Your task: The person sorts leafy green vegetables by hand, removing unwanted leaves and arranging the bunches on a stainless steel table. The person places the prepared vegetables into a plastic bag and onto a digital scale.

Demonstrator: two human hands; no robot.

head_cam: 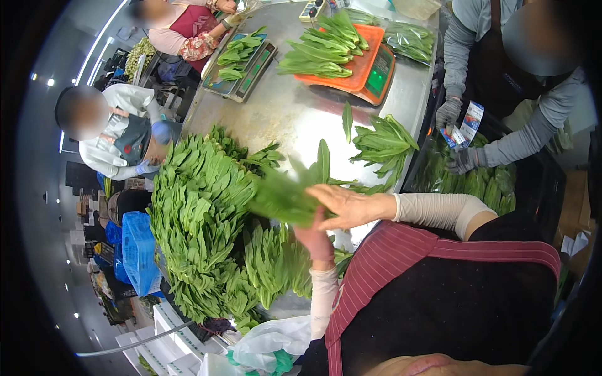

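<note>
A bunch of long-leaf greens (282, 195), blurred by motion, is between my two hands over the front of the steel table. My left hand (316, 237), also blurred, grips it from below. My right hand (345, 206) closes around its near end, fingers overlapping the left hand. One single leaf (323, 160) stands up just beyond them. To the left rises a large heap of the same greens (202, 211). Smaller bunches (268, 263) lie beside my left forearm, and another bunch (383, 143) rests past my right hand.
An orange scale (367, 89) holding greens (329, 47) stands across the steel table (291, 113), near a second scale (249, 75). At right, a co-worker's gloved hands (463, 160) hold labels over bagged greens (484, 188). Other co-workers stand left. Plastic bags (273, 340) lie near my left elbow.
</note>
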